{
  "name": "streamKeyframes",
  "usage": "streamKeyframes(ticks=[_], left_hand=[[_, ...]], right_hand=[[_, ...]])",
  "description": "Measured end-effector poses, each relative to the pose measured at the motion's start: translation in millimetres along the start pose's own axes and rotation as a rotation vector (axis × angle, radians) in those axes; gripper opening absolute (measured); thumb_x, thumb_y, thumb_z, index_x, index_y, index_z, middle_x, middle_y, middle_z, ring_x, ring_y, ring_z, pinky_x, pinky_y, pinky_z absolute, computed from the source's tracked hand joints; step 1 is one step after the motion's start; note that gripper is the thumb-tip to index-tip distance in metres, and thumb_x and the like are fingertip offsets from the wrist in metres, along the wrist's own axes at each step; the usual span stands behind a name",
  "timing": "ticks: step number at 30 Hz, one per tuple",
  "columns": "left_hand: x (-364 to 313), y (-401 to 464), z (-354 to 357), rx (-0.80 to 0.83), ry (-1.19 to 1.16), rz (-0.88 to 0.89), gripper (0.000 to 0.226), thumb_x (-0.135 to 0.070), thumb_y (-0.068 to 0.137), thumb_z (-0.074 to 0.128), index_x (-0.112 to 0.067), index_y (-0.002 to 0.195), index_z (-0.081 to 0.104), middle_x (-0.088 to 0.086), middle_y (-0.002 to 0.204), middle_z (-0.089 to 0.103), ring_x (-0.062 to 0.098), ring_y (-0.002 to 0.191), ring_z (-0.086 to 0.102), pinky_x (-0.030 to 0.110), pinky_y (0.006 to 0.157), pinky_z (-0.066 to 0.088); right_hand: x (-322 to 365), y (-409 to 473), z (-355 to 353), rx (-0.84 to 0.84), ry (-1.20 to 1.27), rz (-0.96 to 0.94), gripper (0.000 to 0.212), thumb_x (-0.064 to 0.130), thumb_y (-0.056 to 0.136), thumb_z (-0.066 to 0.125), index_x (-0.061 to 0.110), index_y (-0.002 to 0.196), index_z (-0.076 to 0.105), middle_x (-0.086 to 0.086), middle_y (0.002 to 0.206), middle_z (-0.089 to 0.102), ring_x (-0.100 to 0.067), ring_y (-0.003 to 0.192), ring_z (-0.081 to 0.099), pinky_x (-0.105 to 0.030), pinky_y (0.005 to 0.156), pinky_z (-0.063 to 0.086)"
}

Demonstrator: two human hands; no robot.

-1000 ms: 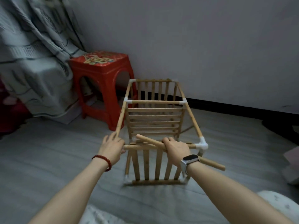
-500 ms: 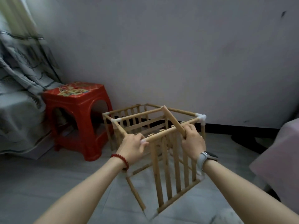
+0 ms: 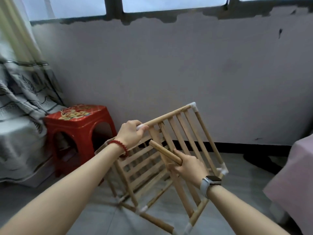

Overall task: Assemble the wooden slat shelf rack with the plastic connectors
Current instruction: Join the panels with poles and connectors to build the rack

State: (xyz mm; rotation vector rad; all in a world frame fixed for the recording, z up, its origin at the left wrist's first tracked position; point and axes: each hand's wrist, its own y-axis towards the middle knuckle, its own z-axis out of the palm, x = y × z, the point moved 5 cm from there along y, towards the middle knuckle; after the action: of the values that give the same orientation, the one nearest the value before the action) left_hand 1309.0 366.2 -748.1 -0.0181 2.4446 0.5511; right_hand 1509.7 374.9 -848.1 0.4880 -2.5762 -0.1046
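Rack tipped on a corner over the floor, beside the red stool | left hand curls round its top rail at a white connector | right hand grips a loose wooden rod against the slats

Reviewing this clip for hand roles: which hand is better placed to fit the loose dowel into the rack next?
Probably the right hand: it already grips the loose dowel, whose free end points toward the rack. The left hand grips a connector corner of the tilted rack, steadying it.
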Motion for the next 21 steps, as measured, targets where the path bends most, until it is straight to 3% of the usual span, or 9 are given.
streamKeyframes(ticks=[4,7,10,13,15,17,18,19,21], left_hand=[[-6.3,16.0,-14.5,-0.040,-0.107,-0.062,0.022,-0.026,0.094,0.054,-0.012,0.105,0.066,0.005,0.092,0.065,0.016,0.083,0.061,0.017,0.066,0.043],[-8.3,25.6,-22.3,-0.051,-0.219,-0.123,0.029,-0.028,0.093,0.055,-0.017,0.119,0.058,0.013,0.109,0.064,0.027,0.102,0.060,0.030,0.087,0.045],[-6.6,25.3,-25.2,-0.045,-0.304,-0.142,0.024,-0.025,0.094,0.054,-0.020,0.117,0.058,0.020,0.114,0.062,0.031,0.106,0.058,0.033,0.089,0.044],[-0.3,27.1,-36.7,-0.089,-0.444,-0.153,0.015,-0.017,0.094,0.052,-0.021,0.101,0.064,0.007,0.106,0.064,0.013,0.091,0.060,0.020,0.079,0.046],[10.2,27.7,-44.0,-0.109,-0.547,-0.185,0.016,-0.014,0.095,0.050,-0.018,0.099,0.065,0.003,0.104,0.063,0.004,0.081,0.056,0.009,0.061,0.047],[21.9,21.2,-52.5,-0.126,-0.607,-0.230,0.016,-0.013,0.096,0.049,-0.013,0.103,0.064,0.003,0.099,0.058,0.005,0.073,0.055,0.007,0.046,0.044],[25.7,19.2,-53.5,-0.139,-0.629,-0.251,0.017,-0.013,0.096,0.049,-0.012,0.104,0.063,0.004,0.098,0.057,0.006,0.072,0.055,0.009,0.046,0.044],[43.8,13.2,-66.2,-0.193,-0.624,-0.275,0.017,-0.014,0.096,0.049,-0.013,0.105,0.063,0.006,0.101,0.058,0.008,0.076,0.055,0.012,0.052,0.047],[63.8,3.7,-77.4,-0.244,-0.628,-0.309,0.021,-0.015,0.096,0.049,-0.012,0.111,0.063,0.010,0.110,0.061,0.014,0.090,0.056,0.023,0.079,0.049]], right_hand=[[19.4,20.8,-18.3,-0.049,-0.110,-0.014,0.070,0.064,0.083,0.051,0.034,0.142,0.027,0.000,0.118,0.052,-0.018,0.095,0.059,-0.026,0.069,0.042],[28.8,36.4,-30.5,-0.091,-0.190,-0.041,0.056,0.056,0.086,0.049,0.033,0.136,0.035,0.002,0.112,0.057,-0.017,0.095,0.059,-0.030,0.077,0.049],[33.5,51.7,-44.2,-0.063,-0.225,-0.076,0.049,0.050,0.086,0.051,0.036,0.131,0.041,0.008,0.103,0.060,-0.012,0.089,0.058,-0.030,0.077,0.051],[50.0,66.6,-60.8,-0.061,-0.236,-0.119,0.043,0.043,0.086,0.052,0.036,0.128,0.045,0.011,0.093,0.056,-0.010,0.081,0.054,-0.019,0.062,0.042],[63.2,76.4,-64.5,-0.068,-0.255,-0.149,0.038,0.040,0.087,0.051,0.037,0.125,0.048,0.010,0.091,0.056,-0.011,0.080,0.055,-0.021,0.061,0.042],[75.4,85.7,-58.7,-0.090,-0.254,-0.169,0.026,0.038,0.089,0.049,0.038,0.114,0.053,0.010,0.089,0.058,-0.011,0.078,0.056,-0.022,0.059,0.042],[77.8,86.3,-57.7,-0.104,-0.271,-0.190,0.018,0.036,0.091,0.048,0.037,0.107,0.055,0.009,0.088,0.059,-0.011,0.077,0.057,-0.021,0.056,0.038],[94.9,91.0,-45.7,-0.107,-0.284,-0.251,0.014,0.035,0.092,0.046,0.036,0.103,0.056,0.009,0.089,0.061,-0.011,0.077,0.058,-0.021,0.054,0.036],[108.5,92.3,-32.1,-0.130,-0.315,-0.337,0.019,0.037,0.095,0.044,0.034,0.110,0.055,0.007,0.098,0.062,-0.013,0.083,0.059,-0.023,0.057,0.035]])
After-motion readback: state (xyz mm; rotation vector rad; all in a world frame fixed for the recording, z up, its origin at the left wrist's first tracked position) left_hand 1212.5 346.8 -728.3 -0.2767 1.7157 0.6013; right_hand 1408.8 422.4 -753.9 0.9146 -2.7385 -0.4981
